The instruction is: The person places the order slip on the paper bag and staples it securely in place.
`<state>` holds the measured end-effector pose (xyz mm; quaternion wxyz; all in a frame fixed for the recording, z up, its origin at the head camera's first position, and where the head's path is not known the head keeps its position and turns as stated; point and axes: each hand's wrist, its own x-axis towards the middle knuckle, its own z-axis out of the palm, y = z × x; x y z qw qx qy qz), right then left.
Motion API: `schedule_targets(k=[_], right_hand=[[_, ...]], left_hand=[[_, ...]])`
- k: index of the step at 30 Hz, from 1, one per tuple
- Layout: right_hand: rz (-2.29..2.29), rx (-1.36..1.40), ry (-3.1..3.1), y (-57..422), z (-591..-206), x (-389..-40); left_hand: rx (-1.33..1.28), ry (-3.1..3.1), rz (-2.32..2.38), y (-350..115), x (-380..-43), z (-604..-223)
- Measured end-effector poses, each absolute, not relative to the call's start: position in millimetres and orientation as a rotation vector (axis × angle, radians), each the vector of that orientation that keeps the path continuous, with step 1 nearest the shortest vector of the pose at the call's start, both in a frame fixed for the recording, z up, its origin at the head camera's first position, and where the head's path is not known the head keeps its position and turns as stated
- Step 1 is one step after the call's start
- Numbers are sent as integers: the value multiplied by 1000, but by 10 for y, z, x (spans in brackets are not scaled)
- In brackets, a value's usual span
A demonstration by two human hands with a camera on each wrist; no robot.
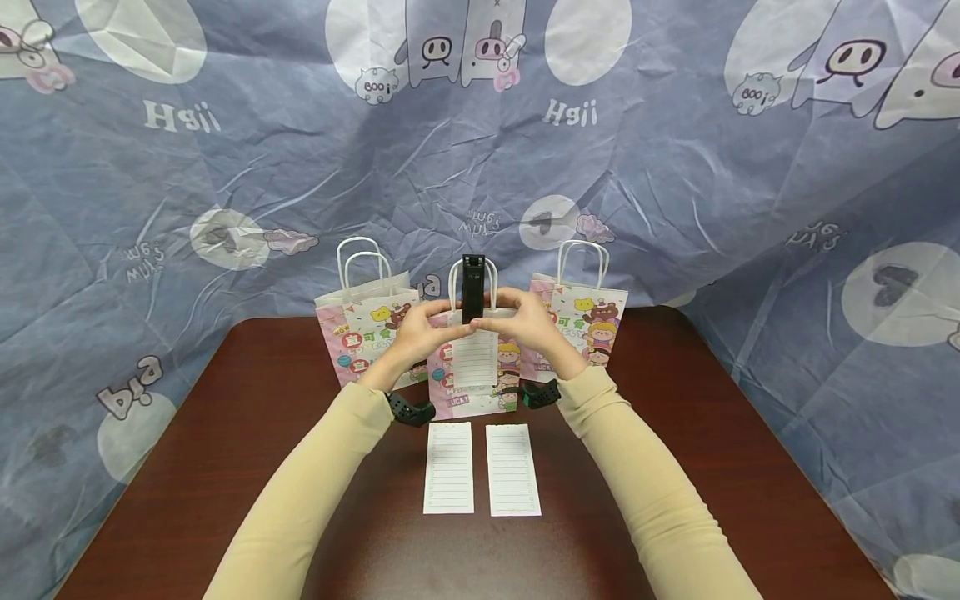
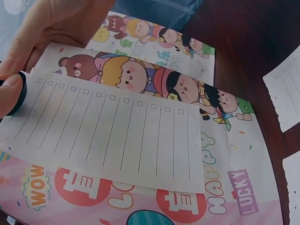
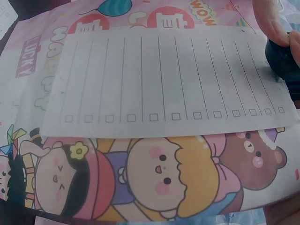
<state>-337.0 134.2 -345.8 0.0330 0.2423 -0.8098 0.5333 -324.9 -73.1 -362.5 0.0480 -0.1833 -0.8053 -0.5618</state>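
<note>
1. Head: both arms [image 1: 318, 483] stretch toward twelve o'clock, left hand [image 1: 418, 335] and right hand [image 1: 531, 323] pinching a black stapler [image 1: 473, 287] atop the middle bag [image 1: 480, 404].
2. Left wrist: thumb [image 2: 10, 93] bent against it, nine o'clock.
3. Right wrist: fingertips [image 3: 273, 23] clasp it, near three.

I count three paper bags [image 1: 588, 329], three lined slips [image 1: 448, 471] (one against the middle bag [image 1: 480, 404], two nearer me), one black stapler [image 1: 473, 287], two dark wrist straps [image 1: 407, 411], one bench [image 1: 738, 458] and one printed cloth [image 1: 637, 208].
</note>
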Motion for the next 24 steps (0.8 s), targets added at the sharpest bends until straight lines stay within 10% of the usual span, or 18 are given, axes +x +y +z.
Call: schedule_targets(k=[24], right_hand=[[1595, 762, -2530, 1316, -3460, -3407]], left_hand=[[-587, -2457, -1589, -783, -3270, -3655]])
